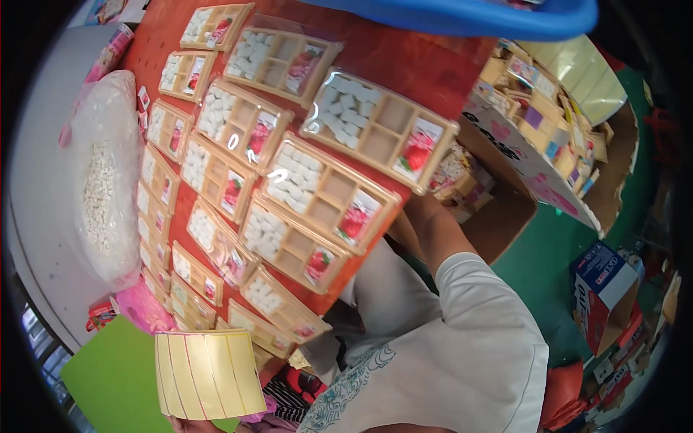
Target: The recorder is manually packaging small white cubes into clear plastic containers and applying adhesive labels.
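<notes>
My left hand (189, 425), mostly cut off by the lower edge, grips the bottom of a pale yellow sheet (209, 375) with thin coloured lines running down it. The sheet curves slightly and stands beside the lowest trays. From the sleeve, my right forearm (442, 234) reaches past the table edge towards an open cardboard box (516, 213); the hand itself is hidden behind a tray corner. That nearest tray (379, 141) is wood-coloured, with white pieces, bare compartments and a strawberry picture card. Beside it lies a similar tray (328, 191).
Several more such trays cover the red table (426, 61). A clear bag of white pieces (101, 187) lies on the left. At the top is a blue basin (462, 18). A printed carton (556, 137) full of small packs stands right; a blue-and-red box (606, 289) is on the green floor.
</notes>
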The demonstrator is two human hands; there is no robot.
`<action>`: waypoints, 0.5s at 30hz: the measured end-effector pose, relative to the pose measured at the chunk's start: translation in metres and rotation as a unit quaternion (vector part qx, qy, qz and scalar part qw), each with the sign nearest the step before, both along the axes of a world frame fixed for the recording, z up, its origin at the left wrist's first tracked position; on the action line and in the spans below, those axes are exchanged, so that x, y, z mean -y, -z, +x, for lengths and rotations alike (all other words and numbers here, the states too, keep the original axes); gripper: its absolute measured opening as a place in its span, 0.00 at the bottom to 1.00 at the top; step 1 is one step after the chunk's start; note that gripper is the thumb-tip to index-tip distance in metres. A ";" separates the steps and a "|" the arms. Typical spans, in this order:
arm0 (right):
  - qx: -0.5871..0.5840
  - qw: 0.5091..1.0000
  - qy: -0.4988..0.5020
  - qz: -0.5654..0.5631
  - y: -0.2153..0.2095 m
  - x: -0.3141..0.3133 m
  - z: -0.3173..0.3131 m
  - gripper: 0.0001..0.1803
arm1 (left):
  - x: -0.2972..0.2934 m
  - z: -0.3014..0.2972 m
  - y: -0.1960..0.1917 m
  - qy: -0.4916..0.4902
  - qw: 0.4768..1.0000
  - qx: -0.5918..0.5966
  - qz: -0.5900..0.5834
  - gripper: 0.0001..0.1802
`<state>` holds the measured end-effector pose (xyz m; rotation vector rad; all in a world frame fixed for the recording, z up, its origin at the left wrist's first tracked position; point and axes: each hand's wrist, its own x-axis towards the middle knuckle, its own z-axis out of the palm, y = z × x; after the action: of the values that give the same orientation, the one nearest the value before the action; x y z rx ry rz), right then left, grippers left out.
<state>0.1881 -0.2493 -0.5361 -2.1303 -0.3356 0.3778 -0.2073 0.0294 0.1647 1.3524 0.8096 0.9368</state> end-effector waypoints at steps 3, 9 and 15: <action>-0.031 0.997 0.011 0.075 0.013 0.044 -0.023 0.21 | 0.008 0.019 -0.004 -0.171 0.982 -0.053 0.055 0.30; -0.072 0.968 -0.009 0.239 -0.053 -0.106 -0.117 0.19 | -0.041 -0.063 0.001 -0.025 0.997 -0.070 -0.027 0.24; -0.153 0.927 -0.019 0.341 -0.004 0.010 -0.102 0.18 | -0.040 -0.031 0.014 -0.086 0.992 -0.087 -0.032 0.23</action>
<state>0.0858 -0.2592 -0.5317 -1.3610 -0.2741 0.5191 -0.2379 0.0691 0.1505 1.3360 1.0956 0.9258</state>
